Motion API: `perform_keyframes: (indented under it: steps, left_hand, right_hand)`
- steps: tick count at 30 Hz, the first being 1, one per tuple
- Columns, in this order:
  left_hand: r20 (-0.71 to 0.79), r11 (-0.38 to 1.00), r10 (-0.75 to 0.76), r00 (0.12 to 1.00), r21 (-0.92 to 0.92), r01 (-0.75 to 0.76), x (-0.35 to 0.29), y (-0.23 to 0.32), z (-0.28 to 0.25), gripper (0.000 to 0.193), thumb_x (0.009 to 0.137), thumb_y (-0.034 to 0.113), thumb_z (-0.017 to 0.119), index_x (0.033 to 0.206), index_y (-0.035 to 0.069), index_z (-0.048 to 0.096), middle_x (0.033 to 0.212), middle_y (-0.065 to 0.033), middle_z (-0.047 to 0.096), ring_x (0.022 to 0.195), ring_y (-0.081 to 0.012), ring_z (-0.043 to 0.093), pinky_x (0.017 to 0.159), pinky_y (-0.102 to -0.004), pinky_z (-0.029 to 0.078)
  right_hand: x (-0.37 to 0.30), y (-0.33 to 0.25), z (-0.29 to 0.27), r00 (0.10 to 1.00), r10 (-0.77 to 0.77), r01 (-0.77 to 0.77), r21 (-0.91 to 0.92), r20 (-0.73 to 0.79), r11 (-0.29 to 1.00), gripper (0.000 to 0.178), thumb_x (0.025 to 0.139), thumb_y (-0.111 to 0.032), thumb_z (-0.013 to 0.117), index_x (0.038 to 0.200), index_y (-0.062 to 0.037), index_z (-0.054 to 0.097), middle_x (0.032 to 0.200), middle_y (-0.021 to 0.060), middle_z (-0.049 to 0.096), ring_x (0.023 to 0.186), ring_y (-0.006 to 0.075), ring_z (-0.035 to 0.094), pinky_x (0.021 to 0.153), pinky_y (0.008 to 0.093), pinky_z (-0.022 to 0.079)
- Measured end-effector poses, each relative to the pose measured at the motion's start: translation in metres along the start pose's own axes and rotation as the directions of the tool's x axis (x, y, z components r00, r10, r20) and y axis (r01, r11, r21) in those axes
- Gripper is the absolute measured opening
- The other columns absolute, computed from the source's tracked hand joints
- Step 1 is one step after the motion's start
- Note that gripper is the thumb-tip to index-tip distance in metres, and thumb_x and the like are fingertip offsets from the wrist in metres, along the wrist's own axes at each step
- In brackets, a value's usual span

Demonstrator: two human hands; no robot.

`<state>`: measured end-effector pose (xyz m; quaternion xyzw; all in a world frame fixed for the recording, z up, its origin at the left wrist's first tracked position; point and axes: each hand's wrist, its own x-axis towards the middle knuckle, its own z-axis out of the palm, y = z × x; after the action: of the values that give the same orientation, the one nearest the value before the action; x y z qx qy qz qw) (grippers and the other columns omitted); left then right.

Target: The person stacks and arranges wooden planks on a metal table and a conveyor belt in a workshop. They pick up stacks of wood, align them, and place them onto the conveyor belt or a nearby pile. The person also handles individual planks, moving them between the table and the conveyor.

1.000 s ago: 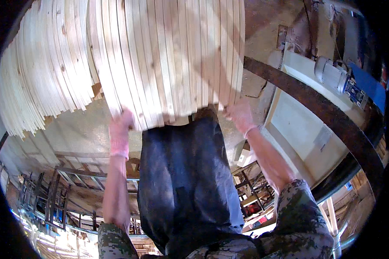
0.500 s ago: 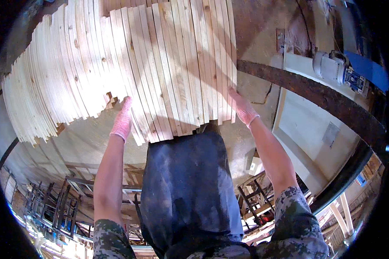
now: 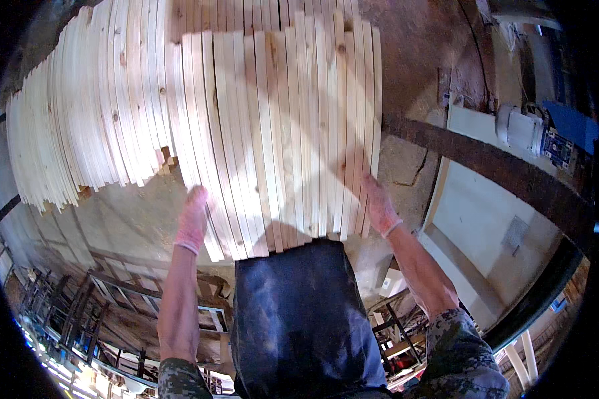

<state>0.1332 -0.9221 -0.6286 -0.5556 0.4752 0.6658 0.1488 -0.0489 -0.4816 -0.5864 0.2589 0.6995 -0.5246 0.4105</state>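
Observation:
A wide row of pale wooden strips (image 3: 293, 133), laid side by side, reaches toward my body. My left hand (image 3: 194, 216), in a pink knitted glove, presses against the row's left edge near its close end. On the opposite edge my right hand (image 3: 381, 206), gloved alike, bears inward, so the strips are clamped between both hands. The fingers are partly hidden against the wood. The near ends are uneven and meet the top of my dark apron (image 3: 303, 312).
More wooden strips (image 3: 93, 106) lie stacked at the left and beneath the far end. A curved rusty metal bar (image 3: 492, 156) runs along the right, beside a pale panel (image 3: 479, 206) and a grey motor-like unit (image 3: 518, 130). Dark metal frames (image 3: 80, 319) stand at lower left.
The gripped row of strips has slid toward my body, and both hands have come nearer with it. Its far ends now show a step over the strips beneath.

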Motion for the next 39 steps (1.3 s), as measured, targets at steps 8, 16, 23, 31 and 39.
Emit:
perform_keyframes:
  steps: [8,16,23,31,39]
  left_hand:
    - [0.247,0.997,-0.064,0.967,-0.016,0.07,0.059,0.008,-0.039,0.038,0.1,0.041,0.071,0.119,0.009,0.063,0.111,-0.0076,0.07,0.101,-0.02,0.071,0.087,-0.0361,0.062]
    - [0.321,0.953,0.001,0.947,-0.286,0.096,-0.007,0.061,-0.004,0.025,0.106,0.032,0.058,0.111,0.01,0.068,0.097,-0.0029,0.071,0.084,-0.018,0.071,0.077,-0.0347,0.06]
    - [0.131,1.0,0.009,0.991,-0.026,-0.006,-0.132,0.099,-0.022,0.034,0.099,0.027,0.057,0.106,-0.003,0.07,0.096,-0.0142,0.073,0.083,-0.0287,0.075,0.081,-0.0413,0.066]
    - [0.252,0.886,0.241,0.937,-0.451,-0.106,-0.269,0.074,-0.09,0.053,0.081,0.04,0.087,0.112,-0.001,0.073,0.112,-0.0156,0.075,0.099,-0.0323,0.076,0.089,-0.0481,0.065]
    - [0.208,0.762,0.355,0.911,-0.629,-0.154,-0.463,0.067,-0.069,0.076,0.086,0.021,0.084,0.149,-0.004,0.05,0.139,-0.0192,0.065,0.123,-0.0367,0.067,0.11,-0.0552,0.055]
  right_hand:
    - [0.045,-0.045,0.002,0.962,-0.036,-0.042,0.279,0.271,0.959,0.081,0.092,-0.051,0.078,0.153,-0.006,0.049,0.143,0.0111,0.063,0.134,0.0233,0.06,0.116,0.0416,0.048]
    - [0.019,-0.069,0.008,0.967,0.004,-0.113,0.415,0.255,0.903,0.073,0.088,-0.032,0.084,0.149,-0.0059,0.053,0.135,0.0112,0.067,0.123,0.0264,0.068,0.107,0.0461,0.057]
    - [-0.088,-0.109,0.012,0.957,0.055,-0.171,0.401,0.283,0.9,0.081,0.083,-0.036,0.09,0.148,-0.0027,0.054,0.135,0.0128,0.068,0.125,0.0256,0.067,0.109,0.0446,0.055]
    - [-0.197,-0.142,0.015,0.886,-0.056,-0.188,0.467,0.46,0.864,0.064,0.083,-0.022,0.086,0.135,0.0045,0.06,0.115,0.0121,0.07,0.1,0.0229,0.072,0.089,0.0421,0.064]
    - [-0.314,-0.167,-0.017,0.756,-0.388,0.211,0.366,0.526,0.906,0.073,0.089,-0.015,0.08,0.154,-0.0008,0.051,0.144,0.0081,0.063,0.132,0.0197,0.058,0.113,0.0363,0.045]
